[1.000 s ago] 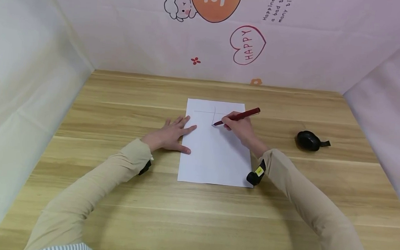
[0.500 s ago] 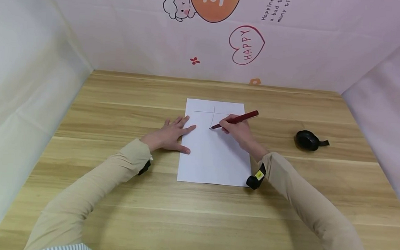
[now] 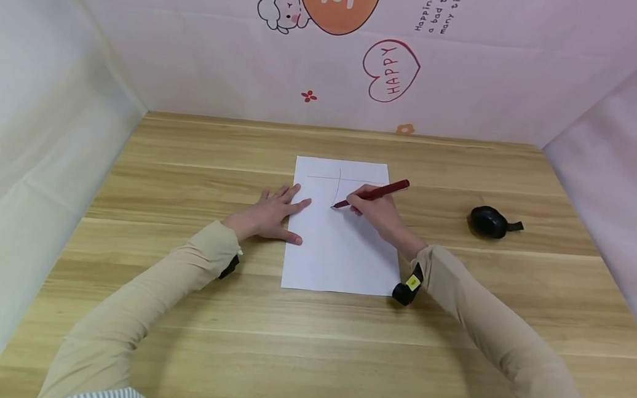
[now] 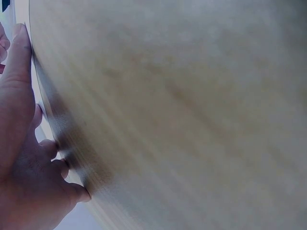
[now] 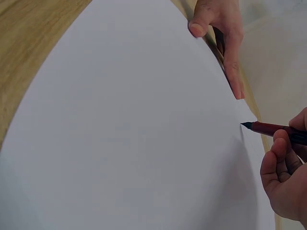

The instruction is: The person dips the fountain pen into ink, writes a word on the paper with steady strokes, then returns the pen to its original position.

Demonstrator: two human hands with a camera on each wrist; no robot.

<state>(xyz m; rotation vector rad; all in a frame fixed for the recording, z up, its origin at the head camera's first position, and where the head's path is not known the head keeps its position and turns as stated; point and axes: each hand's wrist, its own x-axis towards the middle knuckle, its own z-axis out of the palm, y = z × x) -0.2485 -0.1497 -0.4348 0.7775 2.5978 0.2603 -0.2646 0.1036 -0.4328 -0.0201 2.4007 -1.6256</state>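
A white sheet of paper [image 3: 337,256] lies on the wooden table, bearing a thin horizontal line near its top and a line that runs down across it, bending left. My right hand [image 3: 381,214] pinches a dark red pen [image 3: 386,189], its dark tip touching the paper at the lower end of that line. In the right wrist view the pen [image 5: 268,128] shows its tip on the sheet. Spread fingers of my left hand [image 3: 267,216] rest on the paper's left edge. The left wrist view shows this hand [image 4: 24,177] at close range.
To the right lies a small black rounded object [image 3: 489,222] with a short tab. Black wrist cameras sit at both cuffs. Pale cloth walls [image 3: 206,61] with printed drawings enclose the wooden table [image 3: 307,358] at the back and sides.
The right hand has moved the pen tip down and slightly left, and the drawn line has grown longer and bends left. The left hand stays in place on the paper.
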